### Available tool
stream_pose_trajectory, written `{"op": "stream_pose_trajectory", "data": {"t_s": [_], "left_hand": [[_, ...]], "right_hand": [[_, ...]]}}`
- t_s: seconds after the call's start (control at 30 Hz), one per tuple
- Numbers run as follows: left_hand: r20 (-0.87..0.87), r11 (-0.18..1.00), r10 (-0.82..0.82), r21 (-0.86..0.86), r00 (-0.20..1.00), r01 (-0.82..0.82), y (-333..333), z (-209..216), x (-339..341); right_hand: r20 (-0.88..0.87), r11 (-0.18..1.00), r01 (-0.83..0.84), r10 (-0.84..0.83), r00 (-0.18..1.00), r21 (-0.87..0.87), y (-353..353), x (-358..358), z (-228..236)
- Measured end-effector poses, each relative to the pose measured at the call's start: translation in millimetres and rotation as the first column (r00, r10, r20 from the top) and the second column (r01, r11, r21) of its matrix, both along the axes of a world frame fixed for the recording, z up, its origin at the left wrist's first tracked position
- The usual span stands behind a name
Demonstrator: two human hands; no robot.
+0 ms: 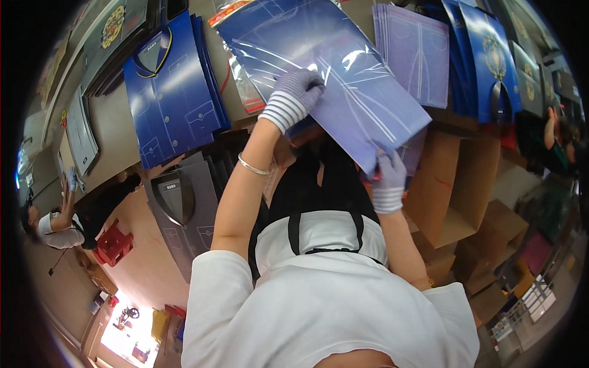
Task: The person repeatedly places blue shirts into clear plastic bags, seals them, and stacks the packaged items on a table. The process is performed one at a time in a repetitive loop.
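Note:
A glossy blue printed sheet (350, 86) in clear plastic film slants from the table edge toward my body. White seam-like lines run along it, and creased film catches the light. My left hand (294, 95), in a white and grey striped glove, lies over the sheet's left edge with its fingers curled closed on the film. At the near corner my right hand (389, 178), gloved alike, pinches the sheet; its fingertips are partly hidden. Beneath the sheet's far left side shows a clear plastic bag (250, 98) with red and orange print.
Blue shirt-shaped cards (172, 92) stand stacked at left, with grey ones (184, 208) below them. Lilac trouser-printed sheets (414, 55) and more blue cards (491, 61) lie at right. An open cardboard box (442, 184) is beside my right arm. Another person (61, 227) works at far left near a red stool (113, 242).

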State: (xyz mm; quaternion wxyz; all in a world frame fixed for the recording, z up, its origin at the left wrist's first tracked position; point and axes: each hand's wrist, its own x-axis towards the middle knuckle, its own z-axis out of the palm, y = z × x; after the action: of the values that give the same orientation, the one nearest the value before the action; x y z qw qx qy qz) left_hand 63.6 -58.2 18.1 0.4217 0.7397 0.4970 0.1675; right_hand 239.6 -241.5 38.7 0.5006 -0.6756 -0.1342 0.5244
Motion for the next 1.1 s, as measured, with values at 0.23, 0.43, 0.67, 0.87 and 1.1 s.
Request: {"op": "stream_pose_trajectory", "data": {"t_s": [0.23, 0.43, 0.67, 0.87, 1.1], "left_hand": [[0.067, 0.977, 0.135, -0.176, 0.989, -0.121, 0, -23, -3], [0.239, 0.923, 0.346, -0.26, 0.907, -0.284, -15, -100, -63], [-0.061, 0.2, 0.916, -0.787, 0.397, -0.583, -142, -159, -117], [0.065, 0.191, 0.959, -0.866, 0.274, -0.461, -127, -136, -103], [0.001, 0.138, 0.959, -0.875, 0.283, -0.463, -111, -132, -106]], "right_hand": [[-0.165, 0.776, -0.614, 0.631, 0.758, 0.146, 122, -37, -56], [0.028, 0.429, -0.885, 0.902, 0.431, -0.182, 67, 1, -85], [0.581, 0.393, -0.904, 0.781, 0.23, -0.171, 78, -81, -99], [0.802, 0.179, -0.911, 0.557, -0.216, -0.371, 101, -142, -131], [0.797, 0.141, -0.928, 0.566, -0.21, -0.344, 102, -147, -115]]}}
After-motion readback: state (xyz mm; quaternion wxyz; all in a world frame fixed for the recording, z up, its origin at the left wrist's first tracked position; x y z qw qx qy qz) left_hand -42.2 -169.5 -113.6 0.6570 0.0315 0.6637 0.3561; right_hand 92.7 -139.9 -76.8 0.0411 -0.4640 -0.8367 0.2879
